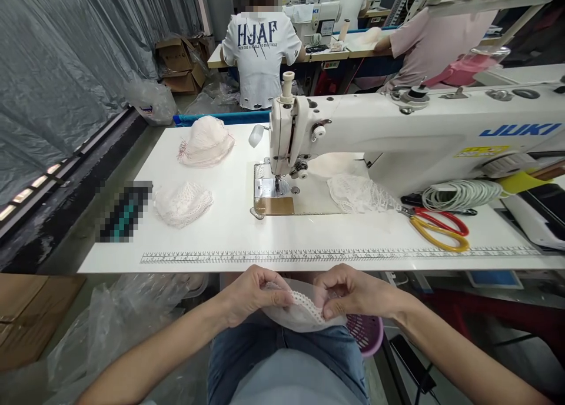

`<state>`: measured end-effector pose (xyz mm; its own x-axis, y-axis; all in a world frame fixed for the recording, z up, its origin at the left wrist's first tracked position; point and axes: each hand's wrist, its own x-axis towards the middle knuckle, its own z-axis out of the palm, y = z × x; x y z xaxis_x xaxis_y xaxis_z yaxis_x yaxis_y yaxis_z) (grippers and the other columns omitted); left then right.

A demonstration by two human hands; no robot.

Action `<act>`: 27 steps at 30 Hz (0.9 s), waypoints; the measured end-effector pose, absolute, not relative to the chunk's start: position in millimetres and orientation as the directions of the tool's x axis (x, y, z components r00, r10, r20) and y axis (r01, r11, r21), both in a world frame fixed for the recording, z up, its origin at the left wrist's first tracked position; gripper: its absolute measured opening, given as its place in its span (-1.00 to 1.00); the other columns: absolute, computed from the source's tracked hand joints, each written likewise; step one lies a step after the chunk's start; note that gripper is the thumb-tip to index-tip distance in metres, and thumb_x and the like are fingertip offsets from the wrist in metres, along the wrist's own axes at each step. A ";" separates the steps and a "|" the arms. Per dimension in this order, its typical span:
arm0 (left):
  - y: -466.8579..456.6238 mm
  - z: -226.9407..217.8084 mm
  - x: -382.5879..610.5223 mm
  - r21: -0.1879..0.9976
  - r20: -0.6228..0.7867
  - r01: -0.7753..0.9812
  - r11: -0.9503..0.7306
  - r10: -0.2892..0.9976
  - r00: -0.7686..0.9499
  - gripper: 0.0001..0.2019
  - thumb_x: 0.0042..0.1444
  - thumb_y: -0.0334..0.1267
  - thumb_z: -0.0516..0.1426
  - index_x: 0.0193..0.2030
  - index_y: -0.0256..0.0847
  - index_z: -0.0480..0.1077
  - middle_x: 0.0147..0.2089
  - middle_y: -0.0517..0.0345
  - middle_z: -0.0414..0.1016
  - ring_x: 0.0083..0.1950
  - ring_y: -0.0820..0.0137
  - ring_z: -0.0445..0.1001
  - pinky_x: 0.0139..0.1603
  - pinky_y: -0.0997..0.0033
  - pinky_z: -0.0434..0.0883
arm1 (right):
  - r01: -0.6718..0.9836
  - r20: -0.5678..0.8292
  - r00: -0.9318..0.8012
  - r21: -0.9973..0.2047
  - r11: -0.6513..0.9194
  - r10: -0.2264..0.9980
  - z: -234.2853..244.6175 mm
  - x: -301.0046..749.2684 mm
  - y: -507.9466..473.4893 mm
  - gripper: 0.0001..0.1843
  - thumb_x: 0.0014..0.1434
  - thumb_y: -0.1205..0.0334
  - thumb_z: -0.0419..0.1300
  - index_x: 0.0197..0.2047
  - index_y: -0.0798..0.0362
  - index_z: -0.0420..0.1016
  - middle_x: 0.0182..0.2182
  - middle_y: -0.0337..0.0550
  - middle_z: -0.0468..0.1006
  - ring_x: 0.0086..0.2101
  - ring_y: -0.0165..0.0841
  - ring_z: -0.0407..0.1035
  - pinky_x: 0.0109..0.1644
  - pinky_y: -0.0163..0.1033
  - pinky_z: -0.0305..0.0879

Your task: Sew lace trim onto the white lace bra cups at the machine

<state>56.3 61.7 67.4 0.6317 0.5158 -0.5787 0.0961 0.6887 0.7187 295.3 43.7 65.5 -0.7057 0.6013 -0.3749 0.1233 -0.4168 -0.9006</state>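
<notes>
Over my lap, in front of the table edge, I hold a white cup-shaped fabric piece with lace trim (304, 311). My left hand (260, 293) pinches its left end between thumb and fingers. The right end is pinched by my right hand (342, 293). A strip of scalloped lace runs along the fabric between the two hands. Beyond them stands a white sewing machine (335, 119), its needle and presser foot above the metal plate. Two more pieces lie left of it: a pale cup with loose threads (207, 143) and a white lace piece (183, 203).
White lace (359, 193) lies under the machine arm. Scissors with red and yellow handles (439, 228) and a coil of pale cord (461, 194) lie to the right. A ruler strip (282, 256) runs along the table's front. A purple basket (366, 332) stands below. Co-workers sit beyond.
</notes>
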 end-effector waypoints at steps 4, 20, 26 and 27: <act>59.9 73.4 63.0 0.735 -0.515 0.071 0.675 0.486 0.705 -0.75 -0.18 -0.18 0.34 -0.45 -0.36 0.51 -0.47 0.10 0.51 -0.42 0.45 0.43 -0.33 0.48 0.35 | 0.116 -0.215 -0.819 -0.970 -0.212 0.533 68.2 304.5 40.3 -0.65 0.05 -0.02 0.25 -0.32 0.13 0.57 -0.47 -0.15 0.52 -0.44 -0.39 0.38 -0.31 -0.29 0.31; 85.0 76.3 65.0 0.735 -0.597 0.237 0.635 0.441 0.670 -0.67 -0.19 -0.11 0.32 -0.46 -0.39 0.46 -0.54 0.22 0.36 -0.50 0.54 0.28 -0.47 0.54 0.20 | 0.345 0.572 -0.549 -0.508 0.789 0.609 45.5 266.7 46.0 -0.70 0.19 0.46 0.04 -0.08 -0.05 0.39 -0.29 -0.19 0.28 -0.39 -0.43 0.19 -0.38 -0.32 0.17; 108.9 80.4 60.1 0.795 -0.571 0.306 0.524 0.476 0.669 -0.69 -0.18 -0.13 0.31 -0.39 -0.37 0.50 -0.49 0.17 0.44 -0.45 0.49 0.35 -0.39 0.49 0.28 | 0.398 0.609 -0.543 -0.419 0.816 0.577 54.1 264.8 51.2 -0.81 0.18 0.50 0.05 -0.19 0.09 0.38 -0.36 -0.14 0.38 -0.38 -0.40 0.25 -0.34 -0.27 0.15; 117.5 82.1 57.6 0.818 -0.555 0.318 0.479 0.513 0.656 -0.70 -0.17 -0.13 0.31 -0.39 -0.36 0.50 -0.49 0.17 0.44 -0.46 0.49 0.34 -0.40 0.50 0.28 | 0.421 0.618 -0.536 -0.395 0.816 0.576 54.9 264.8 53.9 -0.82 0.18 0.51 0.06 -0.20 0.10 0.38 -0.37 -0.13 0.39 -0.38 -0.40 0.25 -0.35 -0.27 0.14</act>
<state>57.6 117.5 82.1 0.6555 0.5126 -0.5546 0.3180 0.4787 0.8184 264.8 53.9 54.9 -0.5359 0.5757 0.6176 0.4210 0.8163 -0.3955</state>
